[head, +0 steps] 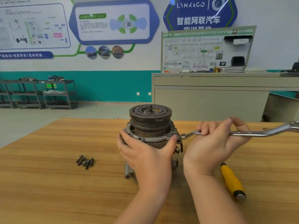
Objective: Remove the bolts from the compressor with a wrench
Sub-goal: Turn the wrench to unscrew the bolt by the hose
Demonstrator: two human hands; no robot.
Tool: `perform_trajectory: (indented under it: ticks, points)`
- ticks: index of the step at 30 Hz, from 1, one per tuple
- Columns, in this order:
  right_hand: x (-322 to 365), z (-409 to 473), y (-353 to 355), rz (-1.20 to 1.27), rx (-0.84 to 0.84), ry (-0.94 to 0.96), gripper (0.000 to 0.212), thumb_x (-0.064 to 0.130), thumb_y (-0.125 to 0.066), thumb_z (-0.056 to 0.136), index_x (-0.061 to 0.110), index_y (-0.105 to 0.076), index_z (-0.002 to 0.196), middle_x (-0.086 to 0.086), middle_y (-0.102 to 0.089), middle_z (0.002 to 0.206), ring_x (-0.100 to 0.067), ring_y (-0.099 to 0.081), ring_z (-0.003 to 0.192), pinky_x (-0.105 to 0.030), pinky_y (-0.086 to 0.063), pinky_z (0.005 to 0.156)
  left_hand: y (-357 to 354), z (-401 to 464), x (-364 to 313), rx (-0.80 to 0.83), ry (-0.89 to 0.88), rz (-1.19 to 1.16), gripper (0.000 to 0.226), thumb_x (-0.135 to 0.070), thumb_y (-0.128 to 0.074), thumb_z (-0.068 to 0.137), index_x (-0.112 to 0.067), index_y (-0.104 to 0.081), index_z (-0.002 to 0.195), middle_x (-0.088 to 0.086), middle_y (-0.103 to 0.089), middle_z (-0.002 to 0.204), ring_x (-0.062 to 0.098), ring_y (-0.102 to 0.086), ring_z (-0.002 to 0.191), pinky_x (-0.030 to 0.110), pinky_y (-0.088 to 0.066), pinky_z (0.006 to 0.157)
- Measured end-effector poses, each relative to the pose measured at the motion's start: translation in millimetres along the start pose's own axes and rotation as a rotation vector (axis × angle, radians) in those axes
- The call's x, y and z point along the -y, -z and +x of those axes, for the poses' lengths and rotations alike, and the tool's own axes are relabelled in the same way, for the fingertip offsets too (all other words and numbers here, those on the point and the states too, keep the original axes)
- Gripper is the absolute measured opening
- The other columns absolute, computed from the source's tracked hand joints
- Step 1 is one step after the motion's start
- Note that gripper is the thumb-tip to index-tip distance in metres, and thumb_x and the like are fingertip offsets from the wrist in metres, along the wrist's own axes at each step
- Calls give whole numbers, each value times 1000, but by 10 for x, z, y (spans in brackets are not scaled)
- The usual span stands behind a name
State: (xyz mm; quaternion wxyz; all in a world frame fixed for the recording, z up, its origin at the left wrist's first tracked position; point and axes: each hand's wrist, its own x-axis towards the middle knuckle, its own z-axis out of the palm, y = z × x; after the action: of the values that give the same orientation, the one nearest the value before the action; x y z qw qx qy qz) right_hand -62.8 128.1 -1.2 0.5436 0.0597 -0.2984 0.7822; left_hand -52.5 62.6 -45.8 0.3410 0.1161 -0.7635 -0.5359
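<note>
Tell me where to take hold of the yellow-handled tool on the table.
Grip the yellow handle around its middle, coming from above. The tool lies flat on the table, clear on both long sides, its grey end cap nearest you. Its far end is hidden behind the right hand, so reach in from the near side.

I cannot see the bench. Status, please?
Left hand steadies compressor. Right hand holds wrench, head at flange. Loose bolts on table.

Wrench on the compressor flange, my hands on both.
My left hand (145, 151) grips the compressor (150, 125) upright on the wooden table (56, 183); my right hand (215, 139) holds the wrench (252, 132), its head at the flange's right edge. Loose bolts (85, 161) lie left.
</note>
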Motion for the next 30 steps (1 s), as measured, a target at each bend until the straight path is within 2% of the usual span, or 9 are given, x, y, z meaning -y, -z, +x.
perform_trajectory:
  ticks: [3, 6, 10, 12, 15, 21, 24, 27, 30]
  points:
    - [61, 177, 8, 112, -2, -128, 15, 21, -38, 99, 16, -46, 87, 5, -42, 66, -10, -40, 57, -22, -39, 61, -49, 20, 34, -31, -37, -3, 133, -61, -82, 57, -14, -5, 154, 0, -10, 154, 31, -24, 141, 45, -32, 115]
    - [15, 218, 53, -183, 56, -134, 35, 28, -34, 105, 20, -51, 76, 16, -50, 59, 1, -47, 56, -15, -38, 61, 56, 174, 137, 31, -93, 26, 127, -64, -78, 53, -12, -17, 151, 2, -27, 148, 17, -37, 129, 30, -39, 105]
    - [-35, 245, 80, -354, 105, -84, 38, 38, -31, 102, 21, -49, 73, 11, -42, 55, -8, -37, 46, -21, -31, 43, 373, 743, 299, 486, -191, -127, 95, -64, -82, 56, -29, -44, 136, -11, -55, 130, 1, -53, 115, 24, -46, 102]
    - [-50, 311, 78, -319, 64, -152, 37, 35, -30, 105, 19, -46, 75, 7, -48, 56, -11, -43, 44, -19, -35, 40, 458, 953, 347, 694, -181, -187, 93, -56, -82, 63, -30, -39, 141, -18, -57, 128, -12, -56, 110, 9, -47, 91]
    - [-78, 423, 113, -386, 24, -331, 31, 27, -30, 106, 18, -44, 80, 6, -49, 42, -9, -44, 33, -17, -34, 35, 424, 1048, 436, 772, -138, -307, 98, -55, -76, 58, -34, -32, 143, -17, -55, 132, -14, -56, 110, 4, -45, 81]
    - [-101, 423, 144, -132, -141, -721, 25, 18, -34, 101, 15, -44, 79, 4, -38, 43, -10, -37, 29, -12, -29, 37, 346, 1020, 502, 693, -169, -310, 100, -55, -80, 48, -37, -32, 134, -14, -51, 132, -16, -54, 110, 3, -44, 82]
    - [-78, 379, 73, -77, 36, -696, 25, 22, -34, 105, 13, -46, 85, 1, -49, 41, -14, -54, 35, -15, -40, 38, 304, 915, 522, 529, -196, -246, 112, -62, -80, 44, -31, -29, 137, -10, -45, 136, -4, -47, 122, 12, -40, 96]
    - [-34, 335, 7, -22, 131, -632, 22, 19, -36, 106, 10, -45, 88, -10, -58, 62, -20, -65, 52, -25, -54, 48, 257, 786, 512, 373, -204, -219, 115, -71, -76, 40, -30, -29, 137, -17, -39, 128, -16, -40, 114, -1, -32, 86]
    - [-30, 302, -14, -74, 126, -383, 19, 16, -35, 107, 14, -40, 88, -5, -60, 67, -17, -66, 60, -28, -57, 56, 214, 735, 516, 292, -209, -200, 125, -74, -73, 40, -23, -28, 145, -13, -35, 129, -3, -40, 116, 3, -28, 89]
